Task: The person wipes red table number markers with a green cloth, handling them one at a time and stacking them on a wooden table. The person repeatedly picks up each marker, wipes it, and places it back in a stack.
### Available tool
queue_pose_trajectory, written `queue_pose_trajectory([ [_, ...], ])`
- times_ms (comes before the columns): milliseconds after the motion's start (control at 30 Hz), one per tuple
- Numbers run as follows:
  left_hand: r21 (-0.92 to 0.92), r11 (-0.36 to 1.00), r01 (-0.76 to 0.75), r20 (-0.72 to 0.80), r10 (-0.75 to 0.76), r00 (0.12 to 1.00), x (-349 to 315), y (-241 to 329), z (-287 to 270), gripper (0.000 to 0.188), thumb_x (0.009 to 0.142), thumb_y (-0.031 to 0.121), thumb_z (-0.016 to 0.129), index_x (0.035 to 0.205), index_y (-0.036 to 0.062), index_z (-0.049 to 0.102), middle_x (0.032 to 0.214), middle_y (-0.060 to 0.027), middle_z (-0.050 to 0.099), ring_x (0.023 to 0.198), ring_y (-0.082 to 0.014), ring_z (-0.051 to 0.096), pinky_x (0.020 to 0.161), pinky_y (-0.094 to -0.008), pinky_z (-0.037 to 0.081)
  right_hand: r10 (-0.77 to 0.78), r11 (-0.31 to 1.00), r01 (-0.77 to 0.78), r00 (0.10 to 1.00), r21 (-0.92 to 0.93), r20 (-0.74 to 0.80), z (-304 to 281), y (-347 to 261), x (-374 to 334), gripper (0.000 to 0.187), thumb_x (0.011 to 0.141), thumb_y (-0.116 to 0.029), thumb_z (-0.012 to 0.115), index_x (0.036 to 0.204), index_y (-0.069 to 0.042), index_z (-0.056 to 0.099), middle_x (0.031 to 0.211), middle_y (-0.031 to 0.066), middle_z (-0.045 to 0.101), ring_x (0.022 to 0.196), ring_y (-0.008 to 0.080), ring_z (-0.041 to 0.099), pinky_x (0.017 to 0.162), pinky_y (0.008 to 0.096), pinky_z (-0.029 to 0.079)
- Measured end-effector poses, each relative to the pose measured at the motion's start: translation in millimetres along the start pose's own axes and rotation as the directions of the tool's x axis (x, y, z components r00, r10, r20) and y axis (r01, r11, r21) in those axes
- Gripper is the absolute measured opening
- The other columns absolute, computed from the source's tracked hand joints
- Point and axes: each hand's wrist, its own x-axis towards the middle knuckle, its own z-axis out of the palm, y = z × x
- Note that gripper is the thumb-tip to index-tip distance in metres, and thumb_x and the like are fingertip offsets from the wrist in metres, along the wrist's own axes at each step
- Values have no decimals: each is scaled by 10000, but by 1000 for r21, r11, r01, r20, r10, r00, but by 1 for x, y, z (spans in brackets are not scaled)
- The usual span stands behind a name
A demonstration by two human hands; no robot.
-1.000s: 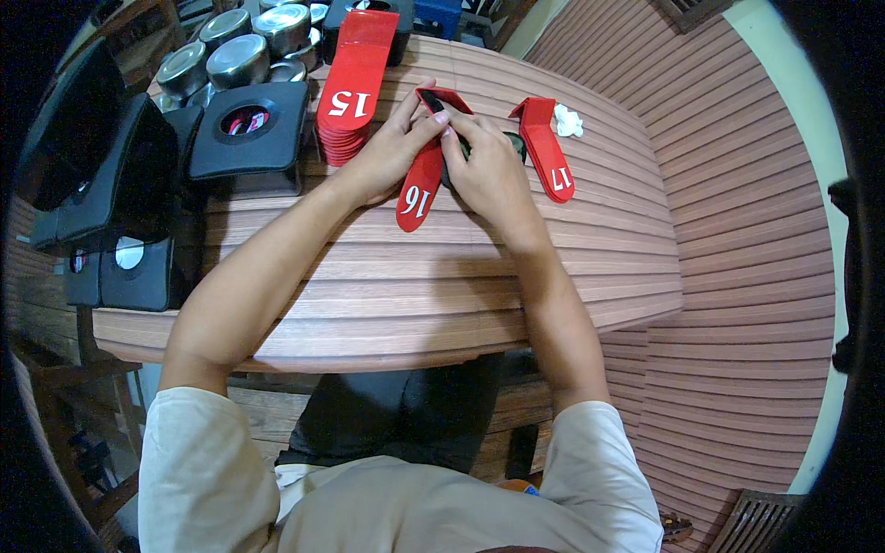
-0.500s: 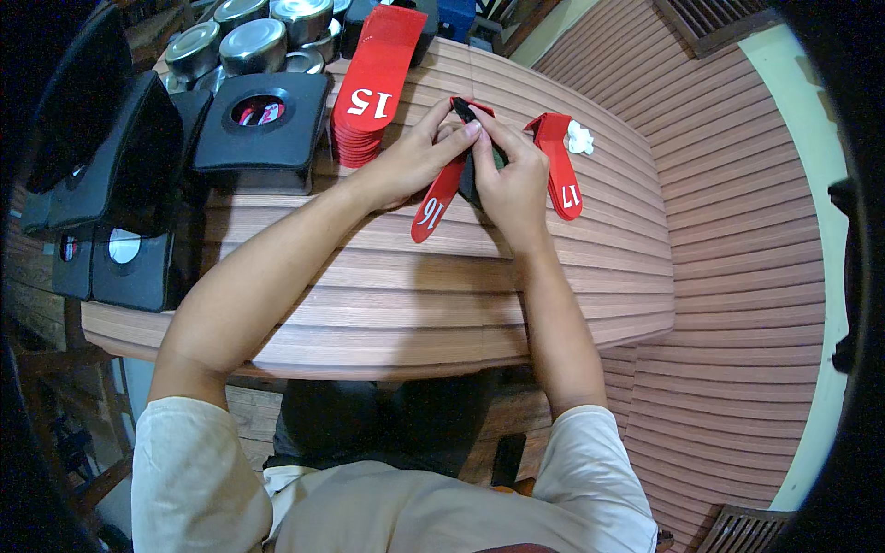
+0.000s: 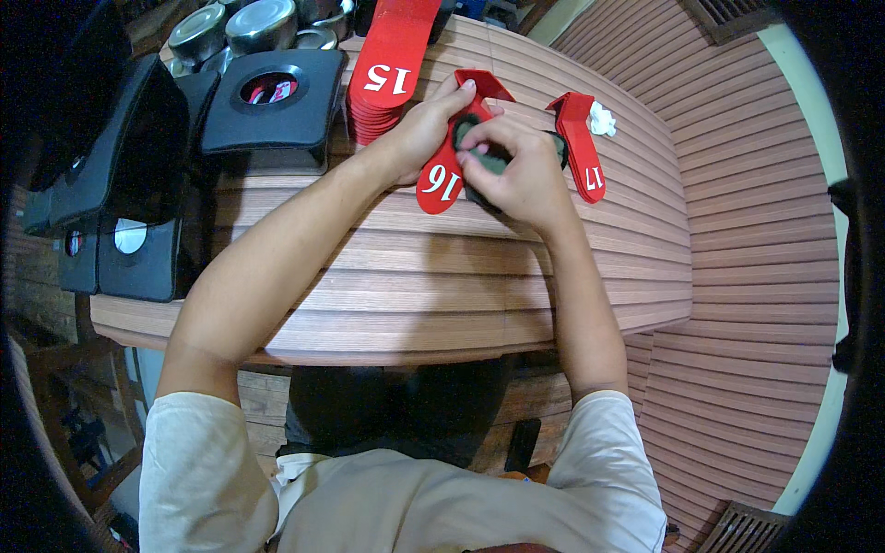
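My left hand [image 3: 422, 136] grips a bent red plate with a white number [image 3: 433, 199], its thumb near the folded upper end. In my right hand [image 3: 524, 175] is a bunched dark green cloth [image 3: 489, 164], pinched beside that plate; part of the cloth sticks out past the far side of the hand. To the left of my hands rises a stack of similar red numbered plates [image 3: 396, 51]. On the right lie a few more red numbered plates [image 3: 579, 143], with a crumpled white tissue [image 3: 602, 120] against them.
Black boxes with round openings [image 3: 277, 124] stand on the table's left side, more of them [image 3: 138, 249] near its left edge. Several round metal containers [image 3: 263, 32] are grouped at the far left. A ribbed wall [image 3: 747, 230] runs along the right of the wood-patterned table [image 3: 415, 313].
My hands have moved apart from their joined grip at the plate's upper end. The right hand has drawn the cloth down and right along the plate; the plate's folded top now shows.
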Motion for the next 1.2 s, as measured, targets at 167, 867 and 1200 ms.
queue_pose_trajectory([
  [167, 15, 1000, 23, 4, -23, 1000, 5, 0, -3, 387, 1123, 333, 393, 1331, 35, 525, 1193, -100, 681, 1097, -204, 659, 999, -362, 519, -245, 968, 248, 922, 26, 301, 4, -4, -6, 96, 813, -84, 758, 874, -19, 724, 880, 102, 721, 826, 198, 692, 779, 338, 550],
  [867, -126, 989, 82, 37, -78, 996, 8, -7, -9, 425, 1101, 399, 428, 1247, 63, 643, 1100, -101, 738, 977, -222, 722, 884, -387, 588, -40, 988, 27, 996, -154, -81, -11, 12, 1, 225, 842, -119, 783, 1030, -20, 707, 962, 113, 722, 840, 204, 687, 784, 325, 555],
  [1200, 7, 992, 123, -39, -122, 992, 4, 1, -6, 411, 1116, 292, 359, 1361, 0, 514, 1240, -153, 685, 1084, -249, 687, 999, -396, 543, -237, 969, 246, 934, 1, 268, 8, -21, -14, 194, 804, -85, 772, 976, -28, 705, 889, 109, 698, 854, 258, 693, 802, 360, 560],
])
